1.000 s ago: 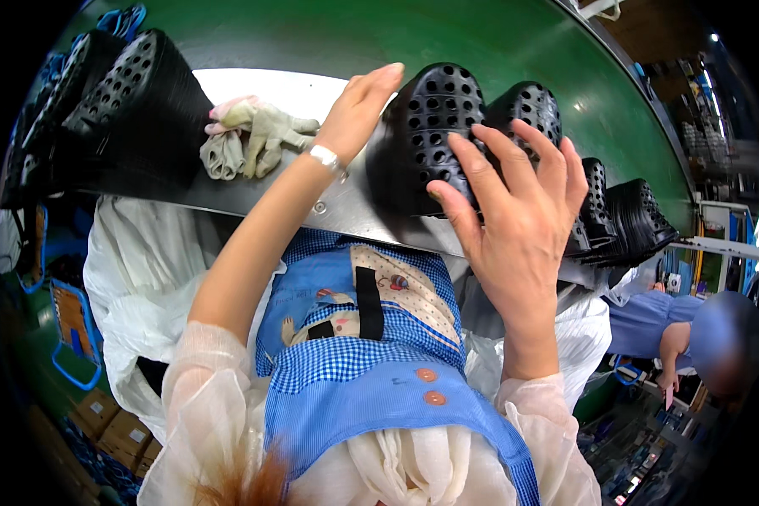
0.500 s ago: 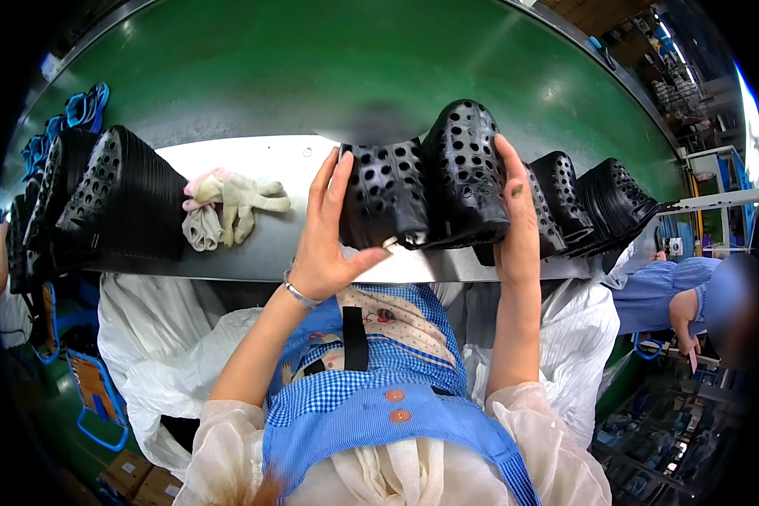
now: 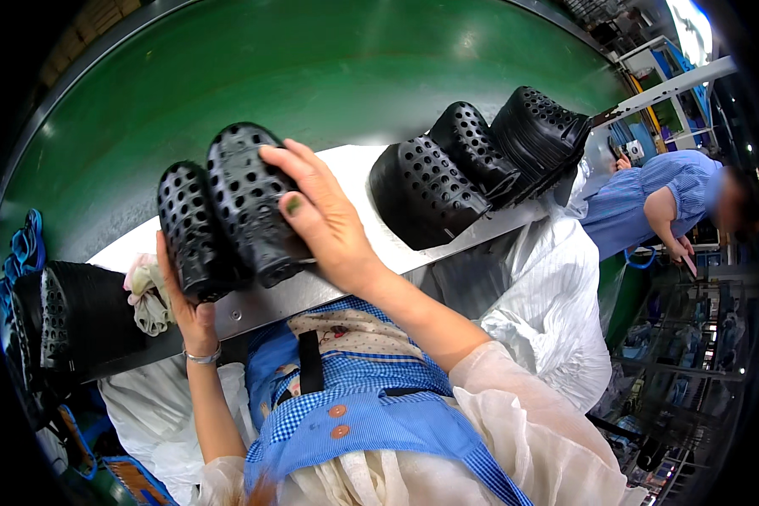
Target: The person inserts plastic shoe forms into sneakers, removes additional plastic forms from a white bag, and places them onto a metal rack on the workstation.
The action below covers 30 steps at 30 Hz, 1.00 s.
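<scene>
Two black perforated foam clogs (image 3: 228, 215) held side by side between both hands, above the near edge of the pale metal shelf (image 3: 346, 278) fronting the green conveyor belt (image 3: 312, 76). Long axes tilted up and away, toes uppermost. Left hand (image 3: 185, 308) cupped under the left clog's lower end, fingers curled in a grip; right hand (image 3: 325, 219) spread over the right clog's flank, fingers wrapped partway. Both hands touching. Further black clogs (image 3: 472, 164) stacked to the right, well apart.

A green conveyor belt (image 3: 329, 76) fills the background; blurred, perhaps metal racks (image 3: 691, 354) stand right.
</scene>
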Available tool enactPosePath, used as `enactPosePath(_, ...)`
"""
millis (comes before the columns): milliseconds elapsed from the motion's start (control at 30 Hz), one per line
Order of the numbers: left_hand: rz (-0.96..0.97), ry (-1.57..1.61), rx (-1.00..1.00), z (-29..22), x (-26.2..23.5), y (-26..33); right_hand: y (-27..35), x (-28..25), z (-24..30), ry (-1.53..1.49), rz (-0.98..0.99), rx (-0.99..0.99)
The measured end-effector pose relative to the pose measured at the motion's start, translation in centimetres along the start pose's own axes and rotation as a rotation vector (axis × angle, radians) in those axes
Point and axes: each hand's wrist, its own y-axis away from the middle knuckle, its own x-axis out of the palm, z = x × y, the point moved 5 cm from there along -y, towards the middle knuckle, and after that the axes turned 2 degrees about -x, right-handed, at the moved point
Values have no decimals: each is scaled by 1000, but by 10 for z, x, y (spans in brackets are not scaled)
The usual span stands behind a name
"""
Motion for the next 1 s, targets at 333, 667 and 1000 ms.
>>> enactPosePath(333,-69,-114,67,8,-15,11,3,8,2,46,75,7)
enactPosePath(667,-179,82,-165,30,-32,43,40,-76,-75,138,-96,342)
enactPosePath(1000,-201,-57,-66,28,-39,64,40,-69,-70,307,-147,225)
